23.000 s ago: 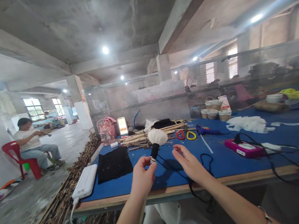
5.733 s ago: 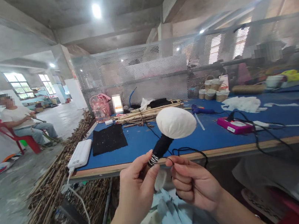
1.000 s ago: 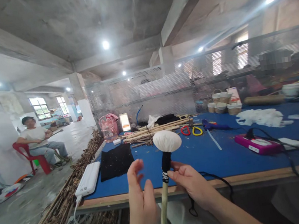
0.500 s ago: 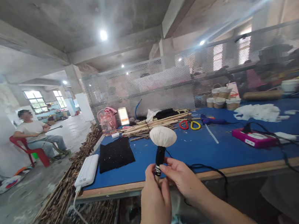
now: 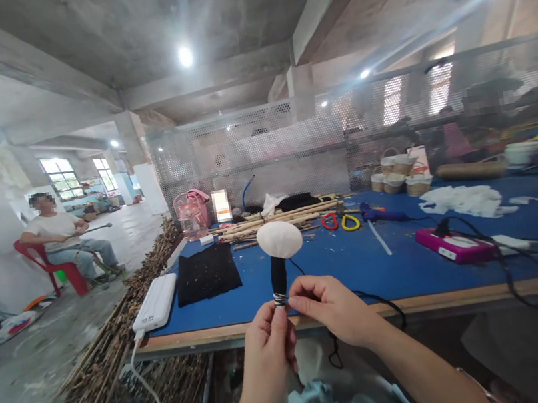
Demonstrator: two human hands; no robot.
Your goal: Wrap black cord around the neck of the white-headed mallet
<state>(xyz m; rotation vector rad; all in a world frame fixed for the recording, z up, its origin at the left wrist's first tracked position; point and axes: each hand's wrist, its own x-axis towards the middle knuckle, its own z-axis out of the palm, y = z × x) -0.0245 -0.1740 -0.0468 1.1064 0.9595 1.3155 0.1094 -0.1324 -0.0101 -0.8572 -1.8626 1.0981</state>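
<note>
My left hand (image 5: 269,348) is closed round the stick of a mallet-like piece with a white, rounded, cloth-like head (image 5: 279,239). Below the head, a black wrapped neck (image 5: 278,274) stands nearly upright, and black cord is wound in spaced turns over its pale lower end. The fingertips of my right hand (image 5: 329,303) pinch the black cord right beside those turns. A loose length of black cord (image 5: 335,356) dangles below my right hand. Most of the stick under my left hand is hidden.
On the blue table (image 5: 205,315) are a black cloth (image 5: 207,273), a white power bank (image 5: 155,302), a bundle of thin sticks (image 5: 282,220), scissors (image 5: 350,221), a glue gun (image 5: 382,213) and a purple power strip (image 5: 455,245). A person (image 5: 59,236) sits at far left.
The white-headed piece has shifted slightly left and turned more upright. My right hand has drawn a little away from the stick, fingertips still at the wound cord.
</note>
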